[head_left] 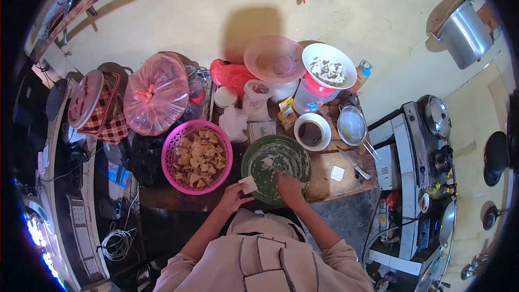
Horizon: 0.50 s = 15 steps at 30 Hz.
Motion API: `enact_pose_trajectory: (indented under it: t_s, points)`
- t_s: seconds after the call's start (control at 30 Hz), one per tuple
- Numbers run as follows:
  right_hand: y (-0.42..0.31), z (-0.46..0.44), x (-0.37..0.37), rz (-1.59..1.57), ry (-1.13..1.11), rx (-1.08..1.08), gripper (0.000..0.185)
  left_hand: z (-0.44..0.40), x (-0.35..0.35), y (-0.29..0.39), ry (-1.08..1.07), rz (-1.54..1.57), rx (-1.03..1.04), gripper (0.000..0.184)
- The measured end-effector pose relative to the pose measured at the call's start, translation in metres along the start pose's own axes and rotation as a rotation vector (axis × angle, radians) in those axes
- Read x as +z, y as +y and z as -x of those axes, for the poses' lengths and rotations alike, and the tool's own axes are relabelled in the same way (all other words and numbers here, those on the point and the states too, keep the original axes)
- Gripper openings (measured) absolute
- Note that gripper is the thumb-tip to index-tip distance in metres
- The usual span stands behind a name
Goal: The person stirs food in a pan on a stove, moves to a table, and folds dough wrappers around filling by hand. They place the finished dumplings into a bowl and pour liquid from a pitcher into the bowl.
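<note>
My left hand (234, 197) holds a pale square wrapper (248, 185) at the near left rim of a green bowl (300, 158). Over the right part of that bowl is my right hand (289, 188), its fingers pointing down inside; what they hold, if anything, is too small to make out. Whitish paste (268, 162) is smeared across the bowl's inside. Left of it stands a pink basket (167, 158) filled with folded tan pieces (200, 158). On the wooden board (351, 184) to the right lies a small stack of white squares (337, 173).
A knife (355, 164) rests on the board. Behind are a bowl of dark liquid (310, 133), a strainer (352, 125), plastic bags (234, 123) and a raised white bowl (351, 75) with pale pieces. A stove (416, 135) stands at the right.
</note>
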State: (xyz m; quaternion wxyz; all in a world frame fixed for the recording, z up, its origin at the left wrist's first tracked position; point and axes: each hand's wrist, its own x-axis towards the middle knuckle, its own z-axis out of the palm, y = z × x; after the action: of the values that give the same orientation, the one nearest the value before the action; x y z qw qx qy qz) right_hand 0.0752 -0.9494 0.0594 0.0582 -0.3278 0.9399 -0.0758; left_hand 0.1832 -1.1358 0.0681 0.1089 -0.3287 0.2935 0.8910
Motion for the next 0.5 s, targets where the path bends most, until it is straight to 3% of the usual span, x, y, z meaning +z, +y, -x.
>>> enact_pose_trajectory:
  t_s: [0.13,0.23,0.43,0.5]
  points:
    - [-0.008,0.005,0.006,0.019,-0.040,0.131,0.048,-0.005,-0.004,-0.003,0.034,-0.010,0.000,0.029]
    - [-0.009,0.003,-0.021,0.039,-0.209,0.081,0.048,-0.006,-0.005,-0.004,0.029,-0.007,-0.001,0.029]
    - [-0.005,0.005,0.006,-0.079,-0.063,0.160,0.053,-0.005,-0.005,-0.004,0.009,-0.005,0.014,0.028]
    - [-0.012,0.008,-0.002,-0.104,-0.181,0.161,0.048,-0.005,-0.001,-0.003,0.026,-0.016,0.012,0.027]
